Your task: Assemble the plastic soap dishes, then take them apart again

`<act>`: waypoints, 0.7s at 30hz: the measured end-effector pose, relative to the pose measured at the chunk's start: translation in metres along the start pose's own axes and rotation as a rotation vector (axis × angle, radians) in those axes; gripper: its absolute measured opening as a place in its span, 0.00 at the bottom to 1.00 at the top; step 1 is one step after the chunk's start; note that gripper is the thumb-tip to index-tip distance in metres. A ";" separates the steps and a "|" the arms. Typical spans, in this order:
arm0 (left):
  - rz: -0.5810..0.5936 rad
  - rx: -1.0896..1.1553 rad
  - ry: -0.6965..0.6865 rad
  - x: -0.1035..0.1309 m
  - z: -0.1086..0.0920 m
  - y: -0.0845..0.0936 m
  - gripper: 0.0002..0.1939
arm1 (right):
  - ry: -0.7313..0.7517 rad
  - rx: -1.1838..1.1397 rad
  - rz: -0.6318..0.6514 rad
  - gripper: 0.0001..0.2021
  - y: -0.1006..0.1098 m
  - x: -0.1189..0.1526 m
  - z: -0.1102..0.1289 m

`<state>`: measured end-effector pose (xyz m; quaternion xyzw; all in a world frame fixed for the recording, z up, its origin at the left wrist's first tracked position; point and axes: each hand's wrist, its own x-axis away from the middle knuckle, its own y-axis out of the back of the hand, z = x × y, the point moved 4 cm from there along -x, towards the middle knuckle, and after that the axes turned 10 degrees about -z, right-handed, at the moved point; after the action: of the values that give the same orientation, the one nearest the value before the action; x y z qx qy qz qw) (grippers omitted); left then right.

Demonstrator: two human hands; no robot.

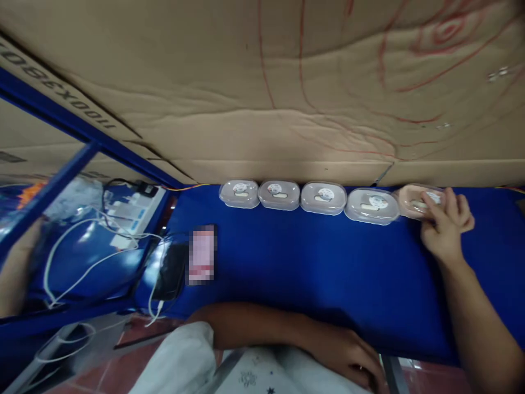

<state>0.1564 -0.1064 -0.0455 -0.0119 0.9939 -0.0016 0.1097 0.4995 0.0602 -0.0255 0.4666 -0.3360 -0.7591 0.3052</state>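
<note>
A row of clear, oval lidded plastic containers stands along the back of the blue table, each with a round white label and a small pale strip on its lid. My right hand (pixel 447 227) grips the rightmost container (pixel 412 200), its fingers covering the right end. This one looks peach-coloured inside. Close to its left is another container (pixel 371 207), paler inside. My left hand (pixel 355 358) lies low at the table's front edge by my shirt, its fingers loosely bent and partly cut off by the frame. No object shows in it.
The blue tabletop (pixel 303 262) meets a cardboard wall (pixel 229 131) with red drawn lines. A blurred-out phone (pixel 202 254) and a black device (pixel 170 271) with a white cable lie at the left. Beyond the blue frame bar (pixel 80 164), a power strip (pixel 137 213) and another person's arm (pixel 18 268) appear.
</note>
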 end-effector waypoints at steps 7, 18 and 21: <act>-0.209 -0.068 0.097 -0.002 -0.034 0.022 0.14 | 0.099 -0.065 -0.028 0.46 0.004 0.002 0.025; -0.607 -0.242 -0.018 0.053 -0.212 -0.008 0.20 | 0.398 -0.379 0.038 0.14 0.025 0.027 0.107; -0.851 -0.378 -0.031 0.093 -0.246 -0.047 0.28 | 0.496 -0.367 0.169 0.13 0.010 0.037 0.126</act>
<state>0.0134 -0.1551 0.1743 -0.4383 0.8818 0.1350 0.1102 0.3720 0.0543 0.0065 0.5449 -0.1467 -0.6421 0.5189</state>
